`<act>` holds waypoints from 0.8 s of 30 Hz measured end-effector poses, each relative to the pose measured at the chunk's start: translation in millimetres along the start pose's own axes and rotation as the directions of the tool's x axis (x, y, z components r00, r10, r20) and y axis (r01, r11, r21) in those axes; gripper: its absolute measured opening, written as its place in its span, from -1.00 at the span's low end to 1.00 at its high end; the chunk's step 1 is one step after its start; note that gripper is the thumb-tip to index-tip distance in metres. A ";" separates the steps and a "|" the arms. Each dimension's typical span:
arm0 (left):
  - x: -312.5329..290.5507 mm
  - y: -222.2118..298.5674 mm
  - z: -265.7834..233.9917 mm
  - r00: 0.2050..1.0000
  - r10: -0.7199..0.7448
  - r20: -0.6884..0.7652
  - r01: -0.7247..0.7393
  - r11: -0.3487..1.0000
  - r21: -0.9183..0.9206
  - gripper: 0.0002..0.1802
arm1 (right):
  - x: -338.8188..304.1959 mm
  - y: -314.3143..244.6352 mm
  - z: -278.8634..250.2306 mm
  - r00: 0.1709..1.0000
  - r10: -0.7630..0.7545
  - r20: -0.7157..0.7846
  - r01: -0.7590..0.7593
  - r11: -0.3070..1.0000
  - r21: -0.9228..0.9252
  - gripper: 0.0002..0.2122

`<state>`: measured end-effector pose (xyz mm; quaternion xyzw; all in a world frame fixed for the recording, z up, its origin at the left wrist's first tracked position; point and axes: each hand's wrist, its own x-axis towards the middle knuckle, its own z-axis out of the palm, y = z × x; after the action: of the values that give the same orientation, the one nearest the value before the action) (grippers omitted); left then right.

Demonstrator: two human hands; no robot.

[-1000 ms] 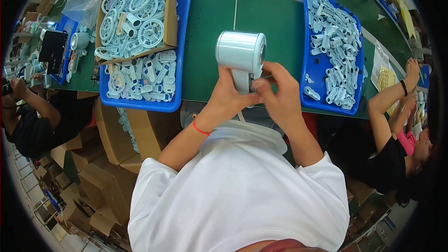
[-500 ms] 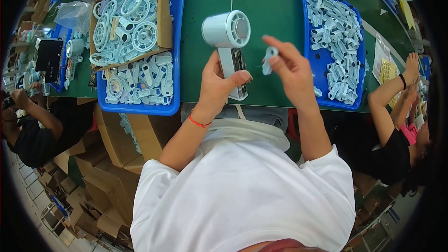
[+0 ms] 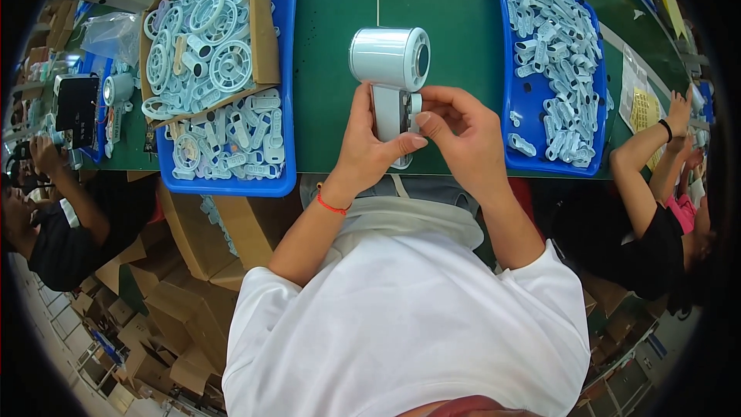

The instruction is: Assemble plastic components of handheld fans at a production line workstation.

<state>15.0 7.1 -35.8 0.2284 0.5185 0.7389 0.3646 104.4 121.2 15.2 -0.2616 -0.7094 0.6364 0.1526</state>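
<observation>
A pale blue handheld fan (image 3: 380, 59) is upright in front of me, its round head at the top. My left hand (image 3: 361, 145) is closed around the handle from the left, thumb across the front. The handle's right side is open and shows dark inner parts. My right hand (image 3: 468, 137) pinches a small pale blue plastic piece (image 3: 416, 102) against that open side, just below the fan head. Most of the piece is hidden behind my fingers.
Left of me, a cardboard box (image 3: 267, 23) of ring-shaped and oblong parts rests on a blue tray (image 3: 290, 108) holding more parts. At right is another blue tray (image 3: 511, 69) with many small plastic pieces. People work on both sides of the green table (image 3: 332, 0).
My right hand has moved left, bringing the small piece from beside the fan to its handle. The fan has shifted slightly right and turned, its round end now facing more to the right.
</observation>
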 end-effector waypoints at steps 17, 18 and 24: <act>-4.4 5.9 10.9 0.991 0.046 -0.123 0.016 0.887 0.461 -0.22 | 3.3 -6.4 -3.5 0.993 0.119 -0.012 -0.120 0.990 -0.076 -0.79; -4.6 5.9 10.6 0.993 0.024 -0.115 0.032 0.885 0.464 -0.21 | 5.5 -6.5 -7.1 0.989 0.144 0.017 -0.142 0.986 -0.086 -0.79; -3.8 8.5 10.2 0.995 -0.015 -0.099 0.059 0.887 0.459 -0.18 | 5.5 -6.1 -5.5 0.990 0.132 0.044 -0.129 0.989 -0.075 -0.81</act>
<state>22.1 8.7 -24.1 0.2640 0.6997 0.5974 0.2894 101.9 128.6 21.4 -0.2970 -0.7166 0.6255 0.0837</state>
